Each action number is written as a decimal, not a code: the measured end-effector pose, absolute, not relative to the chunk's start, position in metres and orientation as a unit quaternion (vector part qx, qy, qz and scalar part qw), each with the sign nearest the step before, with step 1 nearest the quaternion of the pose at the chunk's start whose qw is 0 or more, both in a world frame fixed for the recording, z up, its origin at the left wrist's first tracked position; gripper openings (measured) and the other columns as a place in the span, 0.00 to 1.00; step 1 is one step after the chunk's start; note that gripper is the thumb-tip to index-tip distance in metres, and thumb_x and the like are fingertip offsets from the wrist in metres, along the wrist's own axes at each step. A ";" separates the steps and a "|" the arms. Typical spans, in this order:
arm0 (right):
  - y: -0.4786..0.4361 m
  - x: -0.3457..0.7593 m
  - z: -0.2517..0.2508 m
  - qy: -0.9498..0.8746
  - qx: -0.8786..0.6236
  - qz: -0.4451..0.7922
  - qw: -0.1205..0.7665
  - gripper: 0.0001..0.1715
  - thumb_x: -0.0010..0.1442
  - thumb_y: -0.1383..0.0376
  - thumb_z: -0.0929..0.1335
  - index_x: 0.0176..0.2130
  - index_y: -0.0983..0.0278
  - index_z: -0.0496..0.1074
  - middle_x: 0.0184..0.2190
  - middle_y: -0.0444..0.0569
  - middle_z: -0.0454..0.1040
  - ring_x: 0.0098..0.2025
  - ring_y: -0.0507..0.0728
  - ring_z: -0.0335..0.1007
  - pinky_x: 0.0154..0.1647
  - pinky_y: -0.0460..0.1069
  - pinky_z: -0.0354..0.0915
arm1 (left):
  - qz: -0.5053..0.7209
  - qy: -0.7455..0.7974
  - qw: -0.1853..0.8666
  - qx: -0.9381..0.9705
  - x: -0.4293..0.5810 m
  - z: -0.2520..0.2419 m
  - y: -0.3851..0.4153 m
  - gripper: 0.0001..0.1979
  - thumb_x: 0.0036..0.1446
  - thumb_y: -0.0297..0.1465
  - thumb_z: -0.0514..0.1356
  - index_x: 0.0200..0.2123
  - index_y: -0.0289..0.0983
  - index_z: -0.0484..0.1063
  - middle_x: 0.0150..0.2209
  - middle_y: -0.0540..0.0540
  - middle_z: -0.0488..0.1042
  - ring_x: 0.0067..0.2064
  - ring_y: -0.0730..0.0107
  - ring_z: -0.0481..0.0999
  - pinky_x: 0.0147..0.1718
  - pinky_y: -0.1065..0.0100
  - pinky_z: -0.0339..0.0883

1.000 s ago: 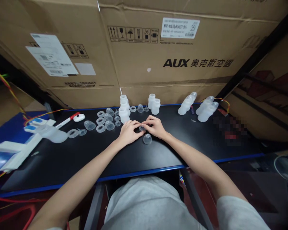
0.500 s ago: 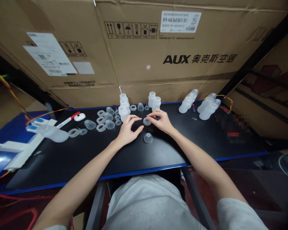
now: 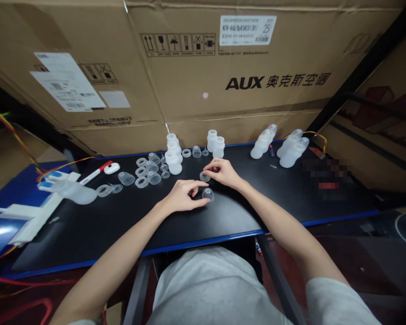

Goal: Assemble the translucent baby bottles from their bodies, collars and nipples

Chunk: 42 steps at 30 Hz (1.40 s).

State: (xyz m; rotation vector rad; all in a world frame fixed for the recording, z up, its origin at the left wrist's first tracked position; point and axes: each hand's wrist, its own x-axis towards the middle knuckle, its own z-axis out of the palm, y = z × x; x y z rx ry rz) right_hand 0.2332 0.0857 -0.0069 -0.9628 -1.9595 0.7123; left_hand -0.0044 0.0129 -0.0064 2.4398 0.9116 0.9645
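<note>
On the black table, my left hand (image 3: 186,195) has its thumb and forefinger apart on either side of a clear dome-shaped cap (image 3: 208,195); contact is hard to make out. Just beyond it, my right hand (image 3: 222,172) is closed, its fingertips pinching the edge of a translucent bottle collar ring (image 3: 204,176). That ring rests on the table; whether a nipple sits in it is unclear. Behind my hands are another ring (image 3: 186,153), a cap (image 3: 196,151) and a small nipple (image 3: 205,151). Open-necked white bottles (image 3: 218,147) stand beside them.
To the left lie rows of rings (image 3: 141,182), caps (image 3: 153,177) and nipples, beside more open bottles (image 3: 174,163). Capped bottles (image 3: 289,155) stand at the right. A large cardboard box (image 3: 189,104) walls off the back. A bottle (image 3: 76,192) lies at far left.
My left hand has come nearer to me, from beside the ring to the clear cap. My right hand stays at the ring. The camera view has shifted slightly.
</note>
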 end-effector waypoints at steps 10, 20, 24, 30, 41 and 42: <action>0.090 0.243 0.005 -0.761 -0.389 0.236 0.462 0.05 0.64 0.61 0.78 0.40 0.59 0.89 0.33 0.46 0.79 0.31 0.54 0.69 0.38 0.52 0.67 | 0.288 0.428 0.182 0.837 -0.007 -0.004 0.018 0.17 0.64 0.46 0.69 0.50 0.44 0.85 0.24 0.55 0.73 0.26 0.72 0.72 0.33 0.68 0.66; 0.143 0.272 0.088 -0.693 -0.474 0.076 0.538 0.12 0.66 0.57 0.75 0.40 0.62 0.88 0.37 0.50 0.81 0.34 0.57 0.72 0.42 0.55 0.70 | 0.250 0.617 0.129 0.735 -0.012 -0.005 0.035 0.23 0.69 0.44 0.64 0.63 0.44 0.78 0.28 0.53 0.79 0.35 0.59 0.84 0.39 0.63 0.71; 0.160 0.271 0.084 -0.694 -0.503 0.073 0.511 0.10 0.64 0.59 0.76 0.38 0.61 0.88 0.38 0.51 0.83 0.35 0.58 0.74 0.42 0.55 0.70 | 0.263 0.621 0.129 0.727 -0.015 -0.009 0.038 0.33 0.70 0.40 0.63 0.74 0.43 0.65 0.28 0.55 0.79 0.36 0.58 0.85 0.40 0.63 0.71; 0.170 0.273 0.056 -0.685 -0.520 0.097 0.501 0.11 0.63 0.56 0.76 0.40 0.60 0.88 0.37 0.49 0.83 0.34 0.58 0.75 0.43 0.56 0.72 | 0.278 0.621 0.116 0.724 -0.015 -0.009 0.037 0.32 0.71 0.38 0.62 0.75 0.45 0.63 0.27 0.56 0.78 0.36 0.59 0.86 0.39 0.64 0.70; 0.167 0.276 0.041 -0.690 -0.478 0.117 0.531 0.17 0.66 0.50 0.74 0.43 0.60 0.86 0.42 0.51 0.82 0.33 0.56 0.72 0.45 0.56 0.74 | 0.291 0.616 0.111 0.724 -0.013 -0.010 0.034 0.32 0.70 0.39 0.62 0.74 0.46 0.64 0.26 0.57 0.77 0.34 0.60 0.85 0.38 0.65 0.70; 0.169 0.276 0.037 -0.682 -0.472 0.137 0.542 0.19 0.66 0.49 0.74 0.44 0.60 0.86 0.43 0.52 0.82 0.34 0.56 0.73 0.46 0.56 0.75 | 0.290 0.617 0.111 0.724 -0.013 -0.010 0.034 0.32 0.69 0.40 0.62 0.74 0.45 0.64 0.26 0.57 0.77 0.34 0.60 0.85 0.38 0.65 0.69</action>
